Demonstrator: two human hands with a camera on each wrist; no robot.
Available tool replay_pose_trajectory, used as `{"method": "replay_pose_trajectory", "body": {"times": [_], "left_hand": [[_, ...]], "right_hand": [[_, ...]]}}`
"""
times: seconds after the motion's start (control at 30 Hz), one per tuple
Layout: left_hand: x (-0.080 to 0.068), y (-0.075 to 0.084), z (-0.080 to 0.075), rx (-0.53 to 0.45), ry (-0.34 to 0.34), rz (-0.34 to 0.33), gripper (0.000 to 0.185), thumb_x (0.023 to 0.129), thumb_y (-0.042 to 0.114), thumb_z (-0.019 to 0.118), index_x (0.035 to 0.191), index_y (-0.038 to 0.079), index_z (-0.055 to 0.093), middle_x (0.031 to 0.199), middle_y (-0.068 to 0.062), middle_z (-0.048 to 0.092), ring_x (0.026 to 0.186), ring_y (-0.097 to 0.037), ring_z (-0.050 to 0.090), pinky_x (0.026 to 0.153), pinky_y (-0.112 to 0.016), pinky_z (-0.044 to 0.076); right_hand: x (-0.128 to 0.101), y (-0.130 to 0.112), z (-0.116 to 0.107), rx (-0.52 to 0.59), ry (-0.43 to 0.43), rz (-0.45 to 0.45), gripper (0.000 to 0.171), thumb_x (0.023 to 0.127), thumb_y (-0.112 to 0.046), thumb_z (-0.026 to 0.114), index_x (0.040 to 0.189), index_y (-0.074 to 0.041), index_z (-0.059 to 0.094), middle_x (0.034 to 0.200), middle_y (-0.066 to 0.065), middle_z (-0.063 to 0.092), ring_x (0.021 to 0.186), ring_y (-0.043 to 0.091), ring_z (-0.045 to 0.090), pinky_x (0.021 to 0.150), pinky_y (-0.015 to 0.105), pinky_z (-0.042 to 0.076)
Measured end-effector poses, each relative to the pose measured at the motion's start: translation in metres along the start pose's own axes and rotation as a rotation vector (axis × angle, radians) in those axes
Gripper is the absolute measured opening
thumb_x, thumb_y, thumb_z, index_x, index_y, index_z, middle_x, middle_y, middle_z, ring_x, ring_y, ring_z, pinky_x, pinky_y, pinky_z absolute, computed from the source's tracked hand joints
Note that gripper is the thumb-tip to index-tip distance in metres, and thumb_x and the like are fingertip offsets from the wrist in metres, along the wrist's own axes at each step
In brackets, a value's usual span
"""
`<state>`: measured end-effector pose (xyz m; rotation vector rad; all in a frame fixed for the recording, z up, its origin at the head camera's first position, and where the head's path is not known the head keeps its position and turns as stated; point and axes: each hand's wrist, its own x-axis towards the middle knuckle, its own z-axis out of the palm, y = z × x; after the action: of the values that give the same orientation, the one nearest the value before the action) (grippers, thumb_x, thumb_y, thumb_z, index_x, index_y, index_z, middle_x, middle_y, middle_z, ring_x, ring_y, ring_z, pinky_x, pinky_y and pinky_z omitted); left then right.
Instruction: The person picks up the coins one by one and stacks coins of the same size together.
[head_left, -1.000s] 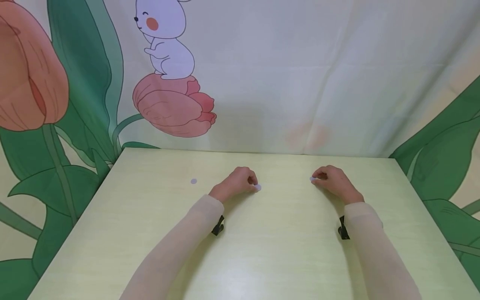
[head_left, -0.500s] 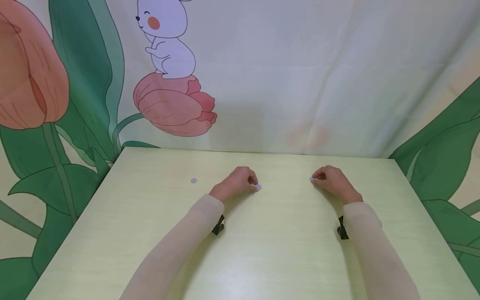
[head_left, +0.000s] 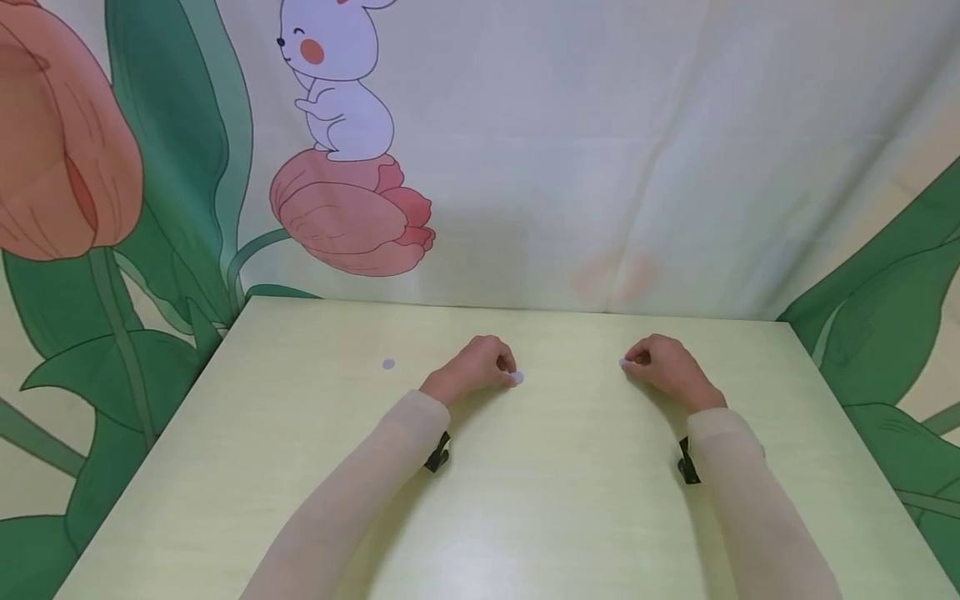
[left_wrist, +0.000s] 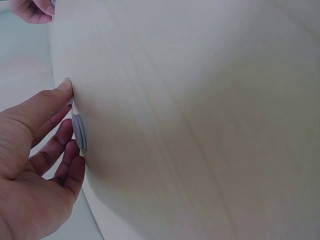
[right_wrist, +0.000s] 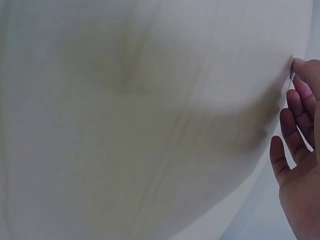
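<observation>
Near the back of the table, my left hand pinches a small pale round disc between thumb and index finger, low at the tabletop. Across from it, my right hand holds another small pale disc in its fingertips, mostly hidden by them. Left of my left hand lies a third pale round spot, which the left wrist view shows as a short stack of flat grey discs. In the right wrist view, the right hand's thumb and index finger meet at a disc's thin edge, while the other fingers are loosely bent.
The pale wood-grain table ends at a back edge just past both hands. Behind it hangs a curtain printed with a rabbit, tulips and leaves. A small black device sits at the left wrist, and a similar black device at the right.
</observation>
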<state>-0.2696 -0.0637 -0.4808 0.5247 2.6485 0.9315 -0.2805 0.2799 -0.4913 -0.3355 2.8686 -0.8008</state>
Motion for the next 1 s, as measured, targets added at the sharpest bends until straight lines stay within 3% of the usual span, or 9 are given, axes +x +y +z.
{"method": "replay_pose_trajectory", "body": {"times": [1.0], "left_hand": [[-0.002,-0.001,0.001,-0.023,-0.001,-0.002,0.012,0.091,0.018,0.079,0.096,0.008,0.076,0.097,-0.003,0.065,0.090,-0.019,0.055,0.080,-0.030,0.050]], "right_hand": [[0.001,-0.016,0.003,-0.086,0.027,-0.102,0.022,0.094,-0.020,0.071,0.106,-0.002,0.068,0.104,0.012,0.069,0.095,0.028,0.061,0.091,0.046,0.051]]}}
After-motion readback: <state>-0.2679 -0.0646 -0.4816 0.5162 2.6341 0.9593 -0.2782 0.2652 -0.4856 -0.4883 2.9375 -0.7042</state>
